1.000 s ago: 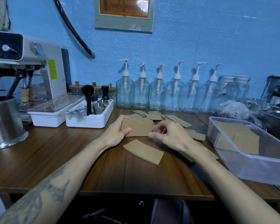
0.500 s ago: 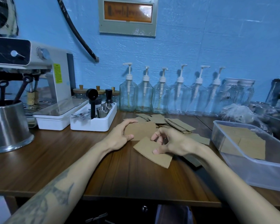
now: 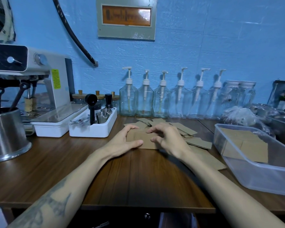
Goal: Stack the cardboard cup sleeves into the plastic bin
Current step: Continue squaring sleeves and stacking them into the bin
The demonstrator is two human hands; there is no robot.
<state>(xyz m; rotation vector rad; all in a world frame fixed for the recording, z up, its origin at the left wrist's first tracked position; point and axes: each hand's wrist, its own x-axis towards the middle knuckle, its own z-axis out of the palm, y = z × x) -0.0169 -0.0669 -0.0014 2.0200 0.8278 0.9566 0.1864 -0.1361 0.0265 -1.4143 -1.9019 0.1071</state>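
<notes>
Dark wood-grain table (image 3: 138, 178), boards running front to back. Landmark: the white organiser tray (image 3: 95, 127) on its rear centre-left. Just left of the tray stands the espresso machine (image 3: 44, 96) on its white base; further left, at the table's edge, a steel pot (image 3: 5, 134). Right of the tray, loose cardboard cup sleeves (image 3: 183, 130) lie flat, overlapping. Behind these, right of the tray, a row of clear pump bottles (image 3: 161, 99) along the wall. Far right of the tray sits the clear plastic bin (image 3: 260, 176).
</notes>
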